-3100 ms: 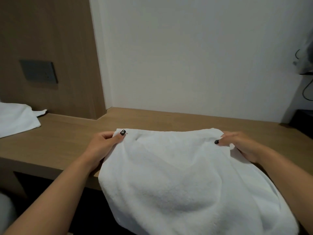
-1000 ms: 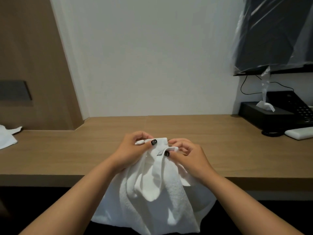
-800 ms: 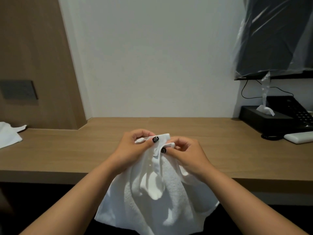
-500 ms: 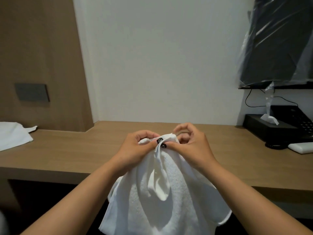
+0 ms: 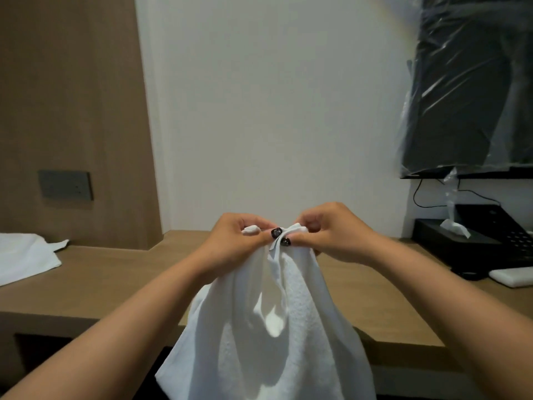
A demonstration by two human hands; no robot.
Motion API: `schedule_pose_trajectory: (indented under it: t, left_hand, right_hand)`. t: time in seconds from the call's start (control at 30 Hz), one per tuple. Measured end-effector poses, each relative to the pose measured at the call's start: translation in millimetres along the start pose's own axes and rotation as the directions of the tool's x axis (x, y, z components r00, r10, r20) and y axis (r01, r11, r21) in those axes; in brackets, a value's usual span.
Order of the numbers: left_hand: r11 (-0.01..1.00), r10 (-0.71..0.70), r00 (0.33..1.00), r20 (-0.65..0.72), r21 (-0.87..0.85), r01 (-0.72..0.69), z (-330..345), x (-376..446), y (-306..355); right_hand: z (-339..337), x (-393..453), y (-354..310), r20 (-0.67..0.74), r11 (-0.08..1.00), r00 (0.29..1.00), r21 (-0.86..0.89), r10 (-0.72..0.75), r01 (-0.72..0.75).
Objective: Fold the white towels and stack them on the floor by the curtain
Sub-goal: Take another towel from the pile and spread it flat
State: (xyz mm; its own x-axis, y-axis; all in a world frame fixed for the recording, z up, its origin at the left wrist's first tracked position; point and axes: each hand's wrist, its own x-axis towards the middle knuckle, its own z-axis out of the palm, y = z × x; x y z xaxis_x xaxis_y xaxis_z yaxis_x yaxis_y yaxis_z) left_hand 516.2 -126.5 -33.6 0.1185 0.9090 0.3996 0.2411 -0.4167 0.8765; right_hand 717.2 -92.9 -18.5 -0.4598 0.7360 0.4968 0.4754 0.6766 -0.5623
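A white towel (image 5: 268,336) hangs doubled over in front of the wooden desk (image 5: 109,278), its lower part dropping past the desk's front edge. My left hand (image 5: 233,243) and my right hand (image 5: 331,235) are side by side above the desk, each pinching a top corner of the towel between thumb and fingers. The two corners meet between my thumbs. A second white towel (image 5: 23,258) lies flat on the desk at the far left.
A plastic-wrapped dark screen (image 5: 467,88) hangs on the wall at the right. Below it stand a black tissue box (image 5: 450,241), a black telephone (image 5: 501,235) and a white remote (image 5: 510,277). A grey socket plate (image 5: 65,185) sits in the wood panel at the left.
The towel's two top corners, first held wide apart over the desk, have been brought together. In the last second both hands have lifted slightly with the towel hanging below.
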Motion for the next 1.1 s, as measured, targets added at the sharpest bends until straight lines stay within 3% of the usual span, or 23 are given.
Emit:
schedule_pose_trajectory:
  t: [0.07, 0.2, 0.33, 0.43, 0.5, 0.6, 0.77, 1.0, 1.1]
  left_hand:
    - [0.999, 0.026, 1.000, 0.002, 0.036, -0.027, -2, 5, 7]
    - [0.991, 0.103, 0.984, -0.148, 0.100, -0.089, -9, 22, 13]
    - [0.941, 0.169, 0.922, -0.348, 0.336, -0.045, -49, 42, 0]
    - [0.968, 0.111, 0.903, -0.415, 0.249, -0.005, -91, 37, -11]
    - [0.978, 0.086, 0.907, -0.412, 0.208, 0.002, -110, 32, -17]
    - [0.973, 0.082, 0.922, -0.378, 0.232, 0.008, -117, 30, -17]
    - [0.993, 0.089, 0.956, -0.278, 0.102, -0.063, -116, 24, 7]
    - [0.923, 0.009, 0.999, -0.045, 0.384, 0.009, -146, 20, 30]
    - [0.951, 0.008, 1.000, -0.017, 0.308, -0.002, -148, 15, 33]
  right_hand:
    - [-13, 5, -11, 0.068, 0.996, 0.997, -0.079, -0.038, 0.043]
    - [-31, 22, -11, 0.056, 0.874, 0.992, -0.470, -0.116, 0.128]
    - [-55, 36, 27, -0.092, 0.787, 0.996, -0.615, -0.007, -0.051]
    - [-78, 27, 57, -0.312, 0.827, 0.939, -0.483, 0.143, -0.286]
    - [-85, 18, 68, -0.391, 0.877, 0.893, -0.322, 0.221, -0.358]
    - [-81, 18, 70, -0.428, 0.905, 0.876, -0.242, 0.223, -0.349]
    - [-96, 26, 53, -0.517, 0.951, 0.844, -0.165, 0.144, -0.263]
    - [-126, 19, 36, -0.394, 0.987, 0.909, -0.020, 0.139, -0.159]
    - [-133, 10, 29, -0.305, 0.985, 0.937, 0.041, 0.170, -0.165]
